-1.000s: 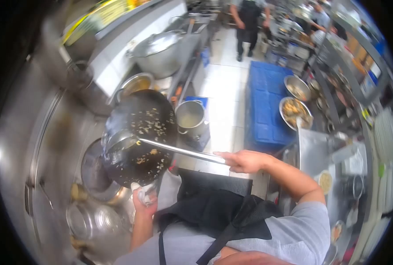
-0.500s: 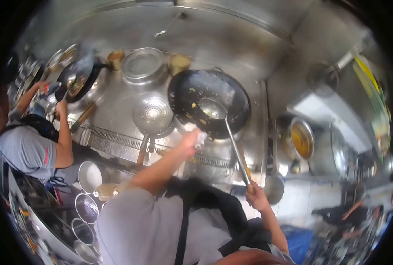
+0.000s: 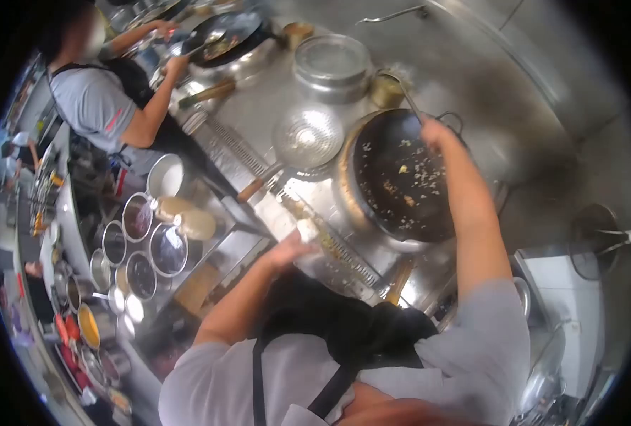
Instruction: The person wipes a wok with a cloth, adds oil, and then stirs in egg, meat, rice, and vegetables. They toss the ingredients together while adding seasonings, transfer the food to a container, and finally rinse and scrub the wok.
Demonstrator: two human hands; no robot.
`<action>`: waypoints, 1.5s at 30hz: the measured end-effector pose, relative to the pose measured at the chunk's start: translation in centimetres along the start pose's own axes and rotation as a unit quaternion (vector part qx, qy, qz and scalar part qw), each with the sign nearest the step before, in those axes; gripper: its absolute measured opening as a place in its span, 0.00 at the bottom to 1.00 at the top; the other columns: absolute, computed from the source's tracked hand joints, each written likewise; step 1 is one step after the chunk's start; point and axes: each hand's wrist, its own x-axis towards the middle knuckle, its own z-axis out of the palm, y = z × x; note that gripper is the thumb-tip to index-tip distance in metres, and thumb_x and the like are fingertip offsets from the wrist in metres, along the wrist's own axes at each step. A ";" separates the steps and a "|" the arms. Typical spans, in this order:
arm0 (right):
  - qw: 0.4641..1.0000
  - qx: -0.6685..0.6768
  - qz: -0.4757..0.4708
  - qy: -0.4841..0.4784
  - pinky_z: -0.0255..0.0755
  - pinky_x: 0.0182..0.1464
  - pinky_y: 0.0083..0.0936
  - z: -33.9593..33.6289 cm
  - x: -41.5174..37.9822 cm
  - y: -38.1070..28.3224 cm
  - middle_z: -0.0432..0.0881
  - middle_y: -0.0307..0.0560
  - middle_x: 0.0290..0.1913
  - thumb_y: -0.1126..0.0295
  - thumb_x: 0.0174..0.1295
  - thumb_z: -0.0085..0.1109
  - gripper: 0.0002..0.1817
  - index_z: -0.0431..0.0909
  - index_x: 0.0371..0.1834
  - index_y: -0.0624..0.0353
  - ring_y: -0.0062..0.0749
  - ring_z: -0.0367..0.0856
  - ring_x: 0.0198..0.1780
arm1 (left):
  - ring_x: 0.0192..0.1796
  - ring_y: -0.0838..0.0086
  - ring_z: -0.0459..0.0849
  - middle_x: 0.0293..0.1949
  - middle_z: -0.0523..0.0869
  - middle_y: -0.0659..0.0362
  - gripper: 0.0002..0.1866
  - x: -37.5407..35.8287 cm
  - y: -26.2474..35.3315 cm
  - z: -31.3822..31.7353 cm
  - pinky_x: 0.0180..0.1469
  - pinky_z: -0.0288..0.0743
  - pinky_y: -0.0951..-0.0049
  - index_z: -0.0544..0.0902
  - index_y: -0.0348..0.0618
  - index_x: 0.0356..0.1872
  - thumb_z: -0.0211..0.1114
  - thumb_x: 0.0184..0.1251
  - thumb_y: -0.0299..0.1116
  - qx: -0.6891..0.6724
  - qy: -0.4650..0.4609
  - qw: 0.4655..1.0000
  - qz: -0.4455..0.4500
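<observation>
My left hand (image 3: 292,250) is closed around a bunched white cloth (image 3: 307,229) over the front edge of the stove. With my right hand (image 3: 436,135) I grip a ladle (image 3: 409,98), my arm stretched across the black wok (image 3: 381,207). The ladle's head end is at a small yellowish pot (image 3: 386,92) behind the wok. Small white and yellow food bits (image 3: 423,172) are scattered over the wok's inside. Left of the wok lies a perforated strainer (image 3: 308,136) with a wooden handle.
A round lidded metal pot (image 3: 332,60) stands at the back. On the left, a co-worker (image 3: 106,106) works at another wok (image 3: 248,32). Several metal containers (image 3: 168,248) and bottles (image 3: 195,222) sit at lower left. A wooden-handled tool (image 3: 399,280) lies at the stove's front edge.
The ladle has gone from inside the wok to the small pot behind it. My left hand with the cloth has left the wok's rim. My view has turned left.
</observation>
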 end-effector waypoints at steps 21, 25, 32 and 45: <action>0.742 0.668 -0.014 -0.052 0.70 0.25 0.22 12.6 8.4 -22.5 0.71 0.49 0.29 0.80 0.56 0.50 0.24 0.61 0.58 0.65 0.30 0.73 0.25 | 0.57 0.51 0.75 0.52 0.77 0.49 0.34 2.1 1.7 -10.7 0.60 0.70 0.55 0.76 0.47 0.58 0.77 0.44 0.36 0.488 0.258 0.817 0.167; 0.358 0.906 -0.041 -0.223 0.69 0.24 0.16 12.0 5.8 -24.1 0.67 0.43 0.26 0.82 0.55 0.51 0.08 0.61 0.29 0.63 0.25 0.71 0.25 | 0.56 0.50 0.76 0.52 0.79 0.47 0.30 2.5 5.2 -16.6 0.58 0.72 0.56 0.76 0.42 0.57 0.72 0.49 0.36 0.529 0.410 0.730 0.138; 0.287 0.918 -0.114 -0.249 0.69 0.24 0.14 6.3 -8.1 -17.1 0.66 0.41 0.30 0.76 0.64 0.50 0.09 0.61 0.38 0.69 0.19 0.71 0.26 | 0.37 0.67 0.82 0.39 0.82 0.55 0.23 5.1 3.7 -18.8 0.38 0.77 0.64 0.75 0.43 0.54 0.63 0.66 0.48 0.151 0.061 0.980 -0.112; 0.647 0.747 0.045 0.150 0.66 0.23 0.16 -0.4 -37.4 -4.4 0.74 0.48 0.36 0.80 0.59 0.57 0.40 0.48 0.74 0.56 0.20 0.70 0.26 | 0.20 0.78 0.71 0.27 0.73 0.60 0.21 0.9 13.0 -7.1 0.14 0.62 0.77 0.64 0.42 0.54 0.56 0.60 0.21 -0.030 0.061 0.998 -0.009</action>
